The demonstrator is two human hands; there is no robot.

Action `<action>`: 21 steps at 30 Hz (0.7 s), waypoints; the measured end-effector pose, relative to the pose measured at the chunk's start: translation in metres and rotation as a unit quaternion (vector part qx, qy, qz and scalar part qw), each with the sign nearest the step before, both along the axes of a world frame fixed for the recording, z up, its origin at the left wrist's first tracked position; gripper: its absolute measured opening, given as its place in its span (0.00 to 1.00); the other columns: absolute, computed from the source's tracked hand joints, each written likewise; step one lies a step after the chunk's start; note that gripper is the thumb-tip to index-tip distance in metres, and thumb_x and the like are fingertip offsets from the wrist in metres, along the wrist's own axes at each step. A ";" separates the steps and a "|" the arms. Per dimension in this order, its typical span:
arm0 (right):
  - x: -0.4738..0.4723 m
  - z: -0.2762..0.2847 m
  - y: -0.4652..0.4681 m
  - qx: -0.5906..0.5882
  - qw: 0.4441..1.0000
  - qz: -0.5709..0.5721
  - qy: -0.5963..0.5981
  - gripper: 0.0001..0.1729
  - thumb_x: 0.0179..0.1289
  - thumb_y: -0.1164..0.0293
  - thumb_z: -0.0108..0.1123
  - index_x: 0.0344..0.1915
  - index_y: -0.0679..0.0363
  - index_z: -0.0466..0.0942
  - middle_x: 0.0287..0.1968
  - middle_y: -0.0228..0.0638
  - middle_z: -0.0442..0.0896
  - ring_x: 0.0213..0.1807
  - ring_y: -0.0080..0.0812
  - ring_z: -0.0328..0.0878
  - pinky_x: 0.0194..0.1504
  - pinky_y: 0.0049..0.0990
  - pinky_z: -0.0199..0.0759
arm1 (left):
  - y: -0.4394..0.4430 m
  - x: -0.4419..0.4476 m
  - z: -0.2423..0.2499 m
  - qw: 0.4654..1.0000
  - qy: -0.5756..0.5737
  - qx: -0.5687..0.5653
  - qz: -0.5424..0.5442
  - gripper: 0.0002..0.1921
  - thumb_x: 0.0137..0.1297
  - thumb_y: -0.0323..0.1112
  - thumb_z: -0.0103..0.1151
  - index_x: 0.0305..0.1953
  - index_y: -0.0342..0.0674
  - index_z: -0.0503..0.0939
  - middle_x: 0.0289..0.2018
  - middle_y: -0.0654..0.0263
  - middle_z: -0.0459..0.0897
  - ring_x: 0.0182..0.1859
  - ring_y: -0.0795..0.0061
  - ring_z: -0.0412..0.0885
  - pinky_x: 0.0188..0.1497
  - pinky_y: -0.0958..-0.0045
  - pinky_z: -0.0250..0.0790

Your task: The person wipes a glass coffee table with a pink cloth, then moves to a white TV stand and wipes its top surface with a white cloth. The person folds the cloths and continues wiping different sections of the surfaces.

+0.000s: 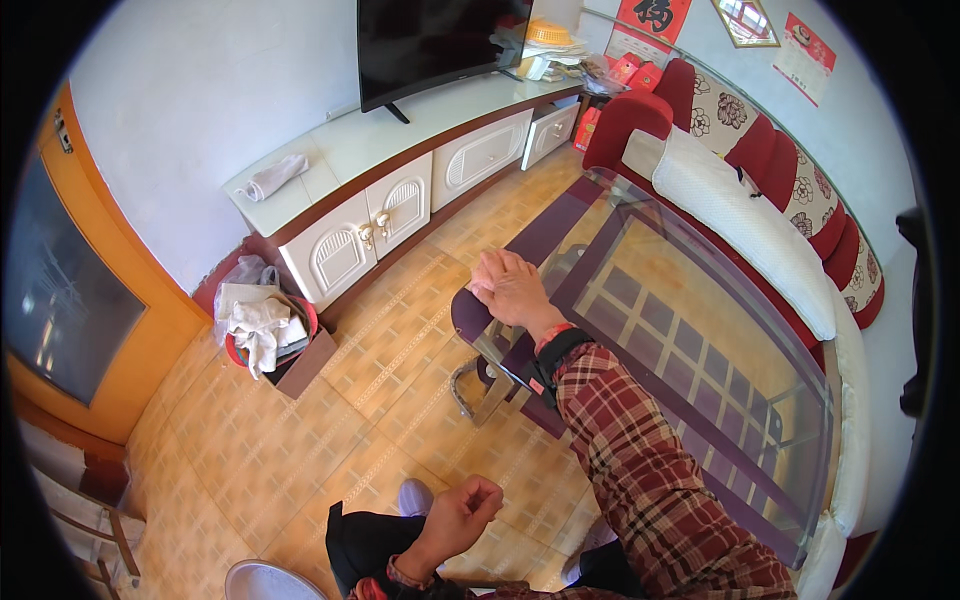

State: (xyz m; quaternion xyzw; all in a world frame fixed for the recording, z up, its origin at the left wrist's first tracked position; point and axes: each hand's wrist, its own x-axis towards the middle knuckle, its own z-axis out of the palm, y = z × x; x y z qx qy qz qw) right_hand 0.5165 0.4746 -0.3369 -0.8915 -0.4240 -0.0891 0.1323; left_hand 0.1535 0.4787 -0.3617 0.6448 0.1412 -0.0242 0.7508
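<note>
My right hand point(514, 292) is stretched over the near left corner of a glass coffee table point(660, 382) with purple bands. Its fingers bend down at the table's edge; whether something lies under them is hidden. A dark band sits around that wrist, over a plaid sleeve point(630, 427). Lower down, my left hand point(465, 517) hovers above the tiled floor in front of my leg, fingers curled in, with nothing visible in it. The table's lower shelf, patterned with purple squares point(660, 319), shows through the glass.
A red sofa point(765, 165) with a white cover point(742, 225) borders the table. A white TV cabinet point(405, 199) holds a television point(442, 45) and a folded cloth point(276, 177). Cloths point(262, 326) fill a red basin beside a box point(307, 364). A metal basin point(270, 581) stands at bottom left.
</note>
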 end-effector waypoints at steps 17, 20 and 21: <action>-0.117 0.009 -0.191 0.055 0.991 0.115 -0.028 0.37 0.64 0.58 0.65 0.69 0.58 0.67 0.68 0.45 0.70 0.69 0.50 0.69 0.69 0.46 0.62 | -0.035 0.008 -0.011 0.995 -0.012 0.097 -0.035 0.06 0.74 0.32 0.60 0.42 0.35 0.79 0.32 0.70 0.83 0.31 0.85 0.79 0.35 0.80 0.74; -0.139 0.019 -0.282 0.004 0.996 0.083 -0.020 0.38 0.63 0.60 0.66 0.70 0.62 0.68 0.69 0.49 0.70 0.70 0.54 0.67 0.71 0.47 0.61 | -0.040 0.007 -0.010 0.990 -0.031 0.128 -0.047 0.07 0.73 0.33 0.61 0.41 0.36 0.79 0.31 0.70 0.83 0.31 0.85 0.79 0.34 0.80 0.74; -0.148 0.023 -0.310 -0.005 0.997 0.069 -0.019 0.38 0.63 0.60 0.66 0.69 0.63 0.68 0.69 0.50 0.70 0.70 0.55 0.67 0.71 0.48 0.61 | -0.042 0.008 -0.009 0.990 -0.040 0.128 -0.047 0.07 0.73 0.34 0.60 0.41 0.36 0.79 0.31 0.70 0.83 0.31 0.85 0.79 0.34 0.80 0.74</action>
